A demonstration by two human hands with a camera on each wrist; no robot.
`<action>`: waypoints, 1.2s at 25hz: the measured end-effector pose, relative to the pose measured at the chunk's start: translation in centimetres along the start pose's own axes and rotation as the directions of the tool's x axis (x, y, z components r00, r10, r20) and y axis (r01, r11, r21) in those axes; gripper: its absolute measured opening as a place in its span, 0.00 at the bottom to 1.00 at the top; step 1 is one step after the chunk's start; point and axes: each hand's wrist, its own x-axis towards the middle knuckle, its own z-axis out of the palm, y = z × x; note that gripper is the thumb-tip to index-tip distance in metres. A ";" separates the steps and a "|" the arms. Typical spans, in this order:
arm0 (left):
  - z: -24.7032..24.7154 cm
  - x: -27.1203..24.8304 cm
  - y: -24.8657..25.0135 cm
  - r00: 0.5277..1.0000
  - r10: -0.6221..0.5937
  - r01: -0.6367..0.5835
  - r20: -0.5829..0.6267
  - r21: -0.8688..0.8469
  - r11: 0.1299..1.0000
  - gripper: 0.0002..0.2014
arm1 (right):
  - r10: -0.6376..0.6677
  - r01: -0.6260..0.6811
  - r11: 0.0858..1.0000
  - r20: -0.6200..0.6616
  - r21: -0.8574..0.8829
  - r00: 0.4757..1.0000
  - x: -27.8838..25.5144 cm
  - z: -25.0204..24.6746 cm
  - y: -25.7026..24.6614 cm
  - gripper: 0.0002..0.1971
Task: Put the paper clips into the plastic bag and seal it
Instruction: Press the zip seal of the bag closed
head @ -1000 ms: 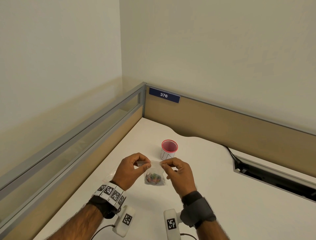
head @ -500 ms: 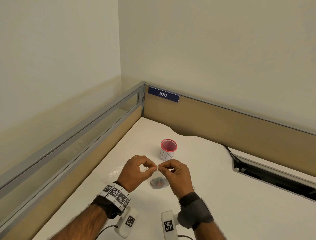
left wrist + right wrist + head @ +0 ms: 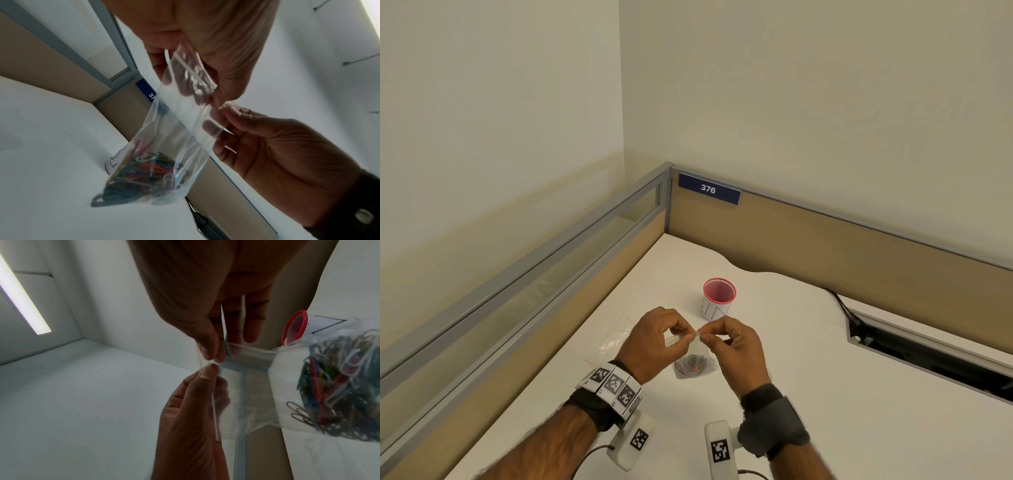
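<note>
Small clear plastic zip bag [image 3: 697, 356] held up above white desk [image 3: 825, 394], mixed-colour paper clips [image 3: 141, 170] heaped in its bottom. Top strip pinched by left hand [image 3: 654, 342] and right hand [image 3: 736, 346], fingertips nearly meeting. Beyond: red mesh cup [image 3: 719, 298]; to the left, another clear bag [image 3: 613, 339] lying flat.

White desk [image 3: 825, 394] bearing a red-rimmed mesh cup [image 3: 718, 299] and, near its left edge, a flat clear plastic sleeve [image 3: 613, 341].
</note>
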 end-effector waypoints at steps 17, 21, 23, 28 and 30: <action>-0.3 -0.4 -1.2 0.999 -0.037 0.034 -0.035 -0.088 0.996 0.03 | 0.023 -0.024 0.999 0.045 0.021 0.999 0.2 -0.7 0.0 0.06; -0.6 -0.4 -1.3 0.994 -0.076 0.064 -0.078 -0.138 0.988 0.03 | 0.076 -0.075 0.995 -0.013 0.070 0.997 0.6 -1.0 0.3 0.05; -0.7 -0.5 -1.4 0.991 -0.097 0.081 -0.091 -0.165 0.983 0.04 | 0.088 -0.084 0.992 -0.035 0.090 0.996 0.6 -1.1 0.5 0.04; -0.9 -0.2 -1.4 0.986 -0.123 0.099 -0.112 -0.201 0.975 0.10 | 0.026 -0.018 0.991 -0.056 0.132 0.998 0.6 -1.3 0.1 0.02; -1.1 -0.1 -1.2 0.985 -0.126 0.100 -0.121 -0.200 0.975 0.07 | 0.003 0.004 0.992 -0.052 0.127 0.999 0.7 -1.3 -0.1 0.02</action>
